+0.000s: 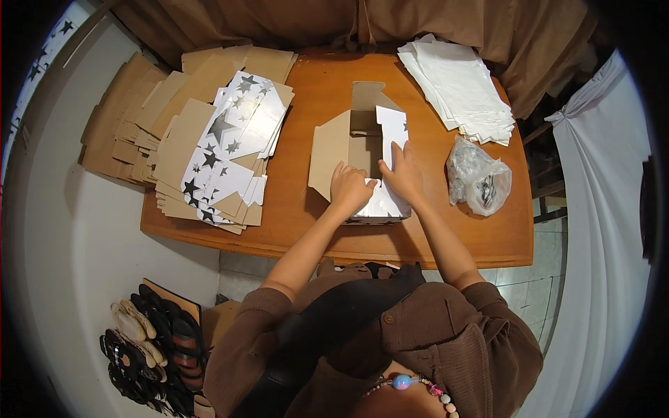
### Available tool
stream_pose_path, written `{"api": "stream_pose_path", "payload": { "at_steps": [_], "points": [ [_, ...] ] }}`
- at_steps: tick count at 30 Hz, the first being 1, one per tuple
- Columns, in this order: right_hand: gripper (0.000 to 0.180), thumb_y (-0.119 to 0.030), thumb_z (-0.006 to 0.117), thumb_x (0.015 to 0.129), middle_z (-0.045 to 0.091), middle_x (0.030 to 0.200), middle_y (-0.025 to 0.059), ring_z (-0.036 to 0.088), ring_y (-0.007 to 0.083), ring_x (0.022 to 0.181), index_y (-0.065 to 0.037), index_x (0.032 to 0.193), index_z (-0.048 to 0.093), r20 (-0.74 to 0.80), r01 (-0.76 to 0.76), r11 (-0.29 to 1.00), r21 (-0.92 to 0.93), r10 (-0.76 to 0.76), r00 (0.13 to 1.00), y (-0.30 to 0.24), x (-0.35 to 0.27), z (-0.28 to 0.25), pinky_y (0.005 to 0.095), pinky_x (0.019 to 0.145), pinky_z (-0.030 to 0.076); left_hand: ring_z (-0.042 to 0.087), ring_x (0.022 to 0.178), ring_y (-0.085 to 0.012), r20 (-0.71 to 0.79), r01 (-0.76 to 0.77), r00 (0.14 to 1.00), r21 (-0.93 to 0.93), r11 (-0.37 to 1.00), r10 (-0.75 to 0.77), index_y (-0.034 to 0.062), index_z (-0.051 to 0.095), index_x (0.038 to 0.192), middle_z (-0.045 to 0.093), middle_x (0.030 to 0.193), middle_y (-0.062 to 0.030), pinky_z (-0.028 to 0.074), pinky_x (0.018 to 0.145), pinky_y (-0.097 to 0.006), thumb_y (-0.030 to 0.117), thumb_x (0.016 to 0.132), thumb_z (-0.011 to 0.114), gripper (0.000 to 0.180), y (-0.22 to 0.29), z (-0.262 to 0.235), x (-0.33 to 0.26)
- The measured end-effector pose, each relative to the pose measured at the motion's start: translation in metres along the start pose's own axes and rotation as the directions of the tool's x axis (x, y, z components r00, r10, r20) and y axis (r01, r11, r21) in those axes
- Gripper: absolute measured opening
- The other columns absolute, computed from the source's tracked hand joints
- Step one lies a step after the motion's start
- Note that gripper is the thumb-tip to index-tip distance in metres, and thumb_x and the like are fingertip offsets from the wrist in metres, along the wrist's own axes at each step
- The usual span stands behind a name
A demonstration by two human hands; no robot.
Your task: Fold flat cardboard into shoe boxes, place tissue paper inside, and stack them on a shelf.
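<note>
Box: a half-folded cardboard box (pixel 362 164) sits in the middle of the brown wooden table (pixel 313 97). It is brown inside and white with dark stars outside. Its flaps stand open at the far end and on the left.
Left hand: the left hand (pixel 350 188) rests on the near part of the box. Its fingers (pixel 339 171) are curled, and they press down on the brown inside by the left flap. I cannot tell if they pinch anything.
Right hand: the right hand (pixel 402 173) lies flat on the white starry side. Its fingers (pixel 398 150) are stretched out and close together, pushing on that side, not wrapped around it.
Box and fingers: the box is right under both hands. The two hands are just beside each other, near the front edge.
Left of the box: a big heap of flat box sheets (pixel 209 139), some brown, some white with stars.
Far right: a stack of white paper sheets (pixel 460 83).
Right of the box: a crinkly clear plastic bag (pixel 478 177) with small dark things inside.
Floor: sandals and shoes (pixel 150 348) lie at the lower left.
</note>
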State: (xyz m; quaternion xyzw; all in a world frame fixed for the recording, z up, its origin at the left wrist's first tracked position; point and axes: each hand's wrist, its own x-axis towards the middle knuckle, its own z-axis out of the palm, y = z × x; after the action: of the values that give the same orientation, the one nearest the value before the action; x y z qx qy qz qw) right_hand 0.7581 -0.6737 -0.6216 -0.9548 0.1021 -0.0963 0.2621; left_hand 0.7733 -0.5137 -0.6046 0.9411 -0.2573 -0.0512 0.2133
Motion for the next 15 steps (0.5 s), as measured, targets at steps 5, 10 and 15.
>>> {"api": "stream_pose_path", "payload": {
  "at_steps": [5, 10, 15],
  "points": [
    [0.065, -0.042, 0.058, 0.081, 0.029, 0.139, 0.0317, 0.043, 0.0458, 0.119, -0.005, 0.132, 0.042, 0.010, -0.011, 1.000, 0.027, 0.011, 1.000, -0.004, 0.000, -0.006, 0.0477, 0.090, 0.045, 0.056, 0.101, -0.0250, -0.003, -0.012, 1.000, -0.043, 0.999, 0.012, 0.0018, 0.068, 0.089, 0.065, 0.088, -0.0148, 0.022, 0.109, -0.040, 0.035, 0.084, 0.057, 0.036, -0.005, -0.001, -0.003],
    [0.064, -0.042, 0.059, 0.081, 0.030, 0.139, 0.0308, 0.043, 0.0451, 0.120, -0.005, 0.131, 0.043, -0.008, -0.033, 0.999, 0.028, 0.033, 0.999, -0.008, -0.004, -0.001, 0.0473, 0.089, 0.045, 0.055, 0.098, -0.0252, -0.083, -0.113, 0.990, 0.005, 0.994, 0.113, 0.0021, 0.066, 0.084, 0.065, 0.086, -0.0121, 0.023, 0.107, -0.044, 0.029, 0.089, 0.052, 0.031, -0.010, 0.009, -0.004],
    [0.062, -0.040, 0.059, 0.080, 0.032, 0.138, 0.0297, 0.039, 0.0438, 0.123, -0.006, 0.130, 0.045, -0.102, -0.008, 1.000, 0.005, 0.008, 0.995, -0.008, -0.009, 0.005, 0.0459, 0.091, 0.045, 0.055, 0.098, -0.0231, -0.125, -0.138, 0.981, 0.065, 0.988, 0.145, 0.0038, 0.066, 0.085, 0.066, 0.086, -0.0091, 0.022, 0.106, -0.047, 0.027, 0.090, 0.051, 0.028, -0.008, 0.015, -0.005]
  ]
}}
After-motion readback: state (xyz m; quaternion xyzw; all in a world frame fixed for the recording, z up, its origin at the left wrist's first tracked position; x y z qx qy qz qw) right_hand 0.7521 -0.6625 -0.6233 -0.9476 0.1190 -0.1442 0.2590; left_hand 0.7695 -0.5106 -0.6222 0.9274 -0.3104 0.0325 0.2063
